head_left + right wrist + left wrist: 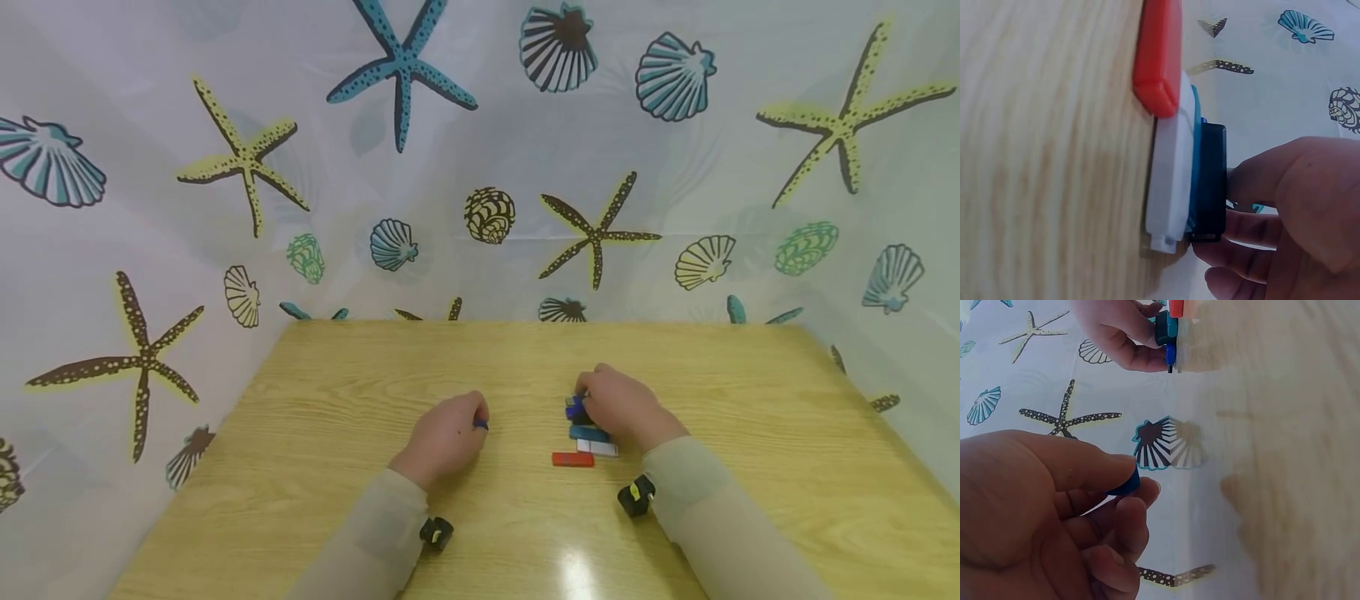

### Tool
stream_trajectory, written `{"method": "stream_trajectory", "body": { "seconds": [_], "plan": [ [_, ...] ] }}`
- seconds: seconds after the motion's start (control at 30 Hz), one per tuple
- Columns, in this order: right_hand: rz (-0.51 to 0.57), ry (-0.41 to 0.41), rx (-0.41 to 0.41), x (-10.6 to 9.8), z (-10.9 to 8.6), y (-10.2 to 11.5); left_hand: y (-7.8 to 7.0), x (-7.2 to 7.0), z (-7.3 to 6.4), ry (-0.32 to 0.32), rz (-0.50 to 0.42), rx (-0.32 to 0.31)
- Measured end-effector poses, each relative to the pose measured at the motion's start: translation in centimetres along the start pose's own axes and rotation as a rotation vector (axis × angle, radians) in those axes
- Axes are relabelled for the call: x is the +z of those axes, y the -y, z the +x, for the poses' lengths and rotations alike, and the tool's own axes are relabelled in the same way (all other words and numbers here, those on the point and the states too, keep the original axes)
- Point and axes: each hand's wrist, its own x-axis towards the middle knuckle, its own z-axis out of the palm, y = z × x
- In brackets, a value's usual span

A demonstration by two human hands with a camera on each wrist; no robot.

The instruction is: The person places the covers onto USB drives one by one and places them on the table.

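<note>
My left hand [450,433] pinches a small blue plastic piece [1125,483] between thumb and fingers, just above the table; most of it is hidden. To the right, my right hand [622,406] has its fingers curled at a blue flash drive [576,412], at the far end of a row of flash drives. A black flash drive [1211,181] lies right beside its fingertips. Nearer in the row are a teal flash drive [588,433], a white one [597,448] with a loop at its end, and a red one [572,459], set a little to the left.
The wood-grain table [510,533] runs back to a pale curtain [465,275] printed with starfish and shells, which also rises at both sides. Each sleeved wrist wears a small black camera, one on the left [436,533] and one on the right [637,496].
</note>
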Motion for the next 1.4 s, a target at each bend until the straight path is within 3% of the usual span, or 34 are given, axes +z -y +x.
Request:
{"method": "stream_trajectory", "body": {
  "seconds": [0.4, 0.73, 1.0, 1.23, 1.4],
  "plan": [
    [0.032, -0.025, 0.048, 0.7, 0.9, -0.7, -0.6, -0.2, 0.0, -0.042, -0.049, 0.035],
    [0.118, -0.042, 0.059, 0.4, 0.3, -0.3, -1.1, -0.4, 0.0, -0.038, -0.122, 0.046],
    [0.2, -0.139, -0.053, -0.1, -1.4, 2.0, -1.5, -0.3, 0.1, -0.022, -0.205, 0.045],
    [0.325, -0.105, -0.139, -0.4, -3.0, 4.9, -2.0, -0.1, -0.2, 0.0, -0.278, 0.064],
    [0.348, -0.095, -0.172, -0.7, -4.0, 5.7, -2.4, 0.1, -0.4, -0.014, -0.289, 0.085]
  ]
}}
